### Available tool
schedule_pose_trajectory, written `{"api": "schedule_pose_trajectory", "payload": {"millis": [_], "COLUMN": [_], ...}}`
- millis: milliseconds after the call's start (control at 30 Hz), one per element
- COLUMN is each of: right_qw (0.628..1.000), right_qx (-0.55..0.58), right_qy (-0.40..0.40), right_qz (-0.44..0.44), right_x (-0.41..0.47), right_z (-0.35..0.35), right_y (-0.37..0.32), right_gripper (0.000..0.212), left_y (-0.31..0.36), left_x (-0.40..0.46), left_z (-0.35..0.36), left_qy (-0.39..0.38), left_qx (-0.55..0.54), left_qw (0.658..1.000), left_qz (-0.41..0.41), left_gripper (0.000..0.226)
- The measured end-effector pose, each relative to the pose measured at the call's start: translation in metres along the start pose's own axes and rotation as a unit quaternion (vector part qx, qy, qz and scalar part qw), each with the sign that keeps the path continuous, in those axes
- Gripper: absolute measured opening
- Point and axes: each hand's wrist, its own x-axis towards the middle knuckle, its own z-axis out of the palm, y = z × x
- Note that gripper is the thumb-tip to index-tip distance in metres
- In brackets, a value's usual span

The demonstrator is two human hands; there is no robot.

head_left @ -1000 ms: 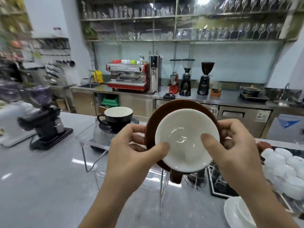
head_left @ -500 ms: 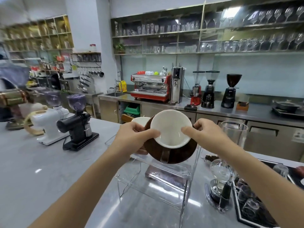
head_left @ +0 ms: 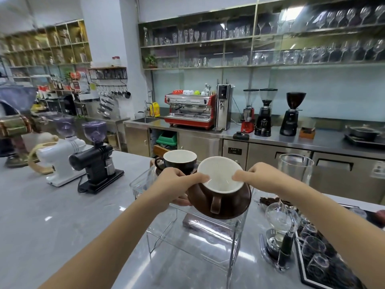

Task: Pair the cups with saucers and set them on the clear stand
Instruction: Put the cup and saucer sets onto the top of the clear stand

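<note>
A brown cup point(head_left: 220, 185) with a white inside sits on a brown saucer point(head_left: 239, 207), handle toward me. Both are held just above the top of the clear stand point(head_left: 187, 245). My left hand point(head_left: 177, 184) grips the saucer's left edge, thumb on the cup's rim. My right hand point(head_left: 253, 175) holds the right side, thumb on the rim. A black cup point(head_left: 179, 160) on its saucer point(head_left: 159, 165) stands on the stand's top at the back left.
Two grinders, a black grinder point(head_left: 95, 157) and a white grinder point(head_left: 62, 155), stand on the grey counter to the left. A siphon brewer point(head_left: 281, 232) and a tall glass vessel point(head_left: 295, 170) are right of the stand. A black tray of small glasses point(head_left: 318, 259) lies at the right.
The cup and saucer have moved away from me and lower, levelling out over the stand's top. The camera has swung left and up, so the black cup shows again.
</note>
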Motion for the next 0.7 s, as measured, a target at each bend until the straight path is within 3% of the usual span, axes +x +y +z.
{"api": "schedule_pose_trajectory", "payload": {"millis": [500, 700], "right_qw": [0.991, 0.990], "right_qx": [-0.118, -0.138], "right_qy": [-0.011, 0.004], "right_qz": [0.055, 0.032], "right_x": [0.027, 0.029], "right_z": [0.011, 0.014], "right_y": [0.010, 0.013], "right_gripper": [0.065, 0.065], "left_y": [-0.009, -0.009], "left_x": [0.012, 0.011], "left_z": [0.001, 0.005], "left_qy": [0.002, 0.016], "left_qx": [0.026, 0.041], "left_qw": [1.000, 0.999], "left_qz": [0.011, 0.029], "left_gripper": [0.048, 0.040]}}
